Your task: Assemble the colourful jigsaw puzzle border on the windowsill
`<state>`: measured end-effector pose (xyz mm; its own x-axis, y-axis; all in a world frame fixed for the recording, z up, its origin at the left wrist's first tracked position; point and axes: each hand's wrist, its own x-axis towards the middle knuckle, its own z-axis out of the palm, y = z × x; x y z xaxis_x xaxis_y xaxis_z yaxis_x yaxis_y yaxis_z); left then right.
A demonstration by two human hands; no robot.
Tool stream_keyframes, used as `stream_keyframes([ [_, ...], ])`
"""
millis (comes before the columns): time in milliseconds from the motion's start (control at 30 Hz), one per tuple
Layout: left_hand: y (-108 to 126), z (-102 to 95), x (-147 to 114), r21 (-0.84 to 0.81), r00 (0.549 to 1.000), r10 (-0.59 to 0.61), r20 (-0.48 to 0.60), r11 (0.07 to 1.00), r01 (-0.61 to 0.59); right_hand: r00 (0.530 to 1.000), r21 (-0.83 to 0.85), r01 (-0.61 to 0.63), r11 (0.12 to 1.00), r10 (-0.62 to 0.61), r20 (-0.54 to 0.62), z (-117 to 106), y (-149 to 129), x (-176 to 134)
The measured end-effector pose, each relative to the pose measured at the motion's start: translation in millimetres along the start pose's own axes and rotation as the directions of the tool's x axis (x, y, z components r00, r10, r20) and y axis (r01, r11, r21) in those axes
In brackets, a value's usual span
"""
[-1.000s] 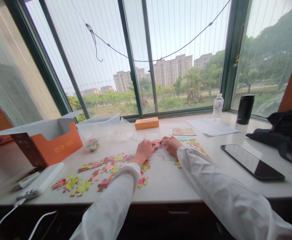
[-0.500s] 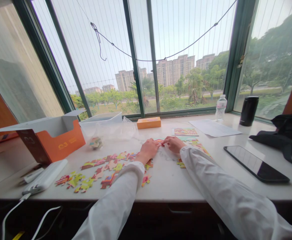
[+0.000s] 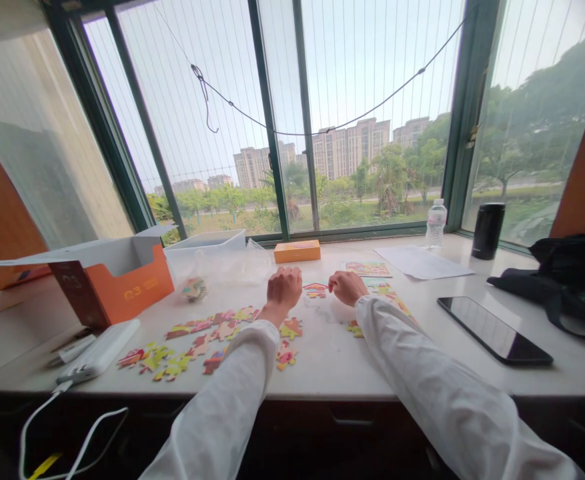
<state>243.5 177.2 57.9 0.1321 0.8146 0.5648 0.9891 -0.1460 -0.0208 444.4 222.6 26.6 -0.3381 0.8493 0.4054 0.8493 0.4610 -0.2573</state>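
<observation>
Between my hands lies a small joined section of jigsaw puzzle (image 3: 315,291) with a red, roof-like outline, flat on the white tabletop. My left hand (image 3: 285,287) is just left of it and apart from it, its fingers curled downward; their undersides are hidden. To the right of the section, my right hand (image 3: 347,287) has its fingers bent in, and whatever they may hold is hidden. A joined strip of puzzle pieces (image 3: 395,298) runs beside and partly behind my right hand. Loose puzzle pieces (image 3: 286,355) lie close to my left forearm, with several more (image 3: 172,363) farther left.
A picture card (image 3: 367,269) and a paper sheet (image 3: 422,263) lie behind. At right are a phone (image 3: 495,330), a black tumbler (image 3: 487,231) and a water bottle (image 3: 436,224). An orange box (image 3: 137,283), a white power bank (image 3: 105,350) and a plastic tub (image 3: 207,245) stand left.
My left hand has moved left off the red-outlined puzzle section, and my right hand has drawn slightly right. The section now shows between them. The camera view has shifted a little.
</observation>
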Motion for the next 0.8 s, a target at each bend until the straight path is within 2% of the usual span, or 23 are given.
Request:
stream_keyframes([
  [267,-8,-48.2,7,-0.03,0.99,-0.134,0.031,0.99,0.135,1.0,0.036,-0.009,0.999,0.009,0.006,3,-1,-2],
  [367,-23,-67.5,1,-0.012,0.98,-0.196,0.035,0.98,0.196,1.0,0.033,-0.005,0.999,0.004,0.005,4,0,-3],
  [467,-47,-81.9,-16,0.002,0.958,-0.282,0.048,0.959,0.282,1.0,0.031,-0.005,1.0,0.004,0.01,5,0,-5],
  [600,-92,-90.1,-56,0.014,0.894,-0.446,0.037,0.895,0.445,1.0,0.027,0.005,1.0,-0.006,0.022,6,1,-8],
  [800,-166,-97.3,-132,0.042,0.737,-0.673,-0.059,0.736,0.676,0.998,0.023,0.059,0.998,-0.059,-0.001,12,7,-11],
])
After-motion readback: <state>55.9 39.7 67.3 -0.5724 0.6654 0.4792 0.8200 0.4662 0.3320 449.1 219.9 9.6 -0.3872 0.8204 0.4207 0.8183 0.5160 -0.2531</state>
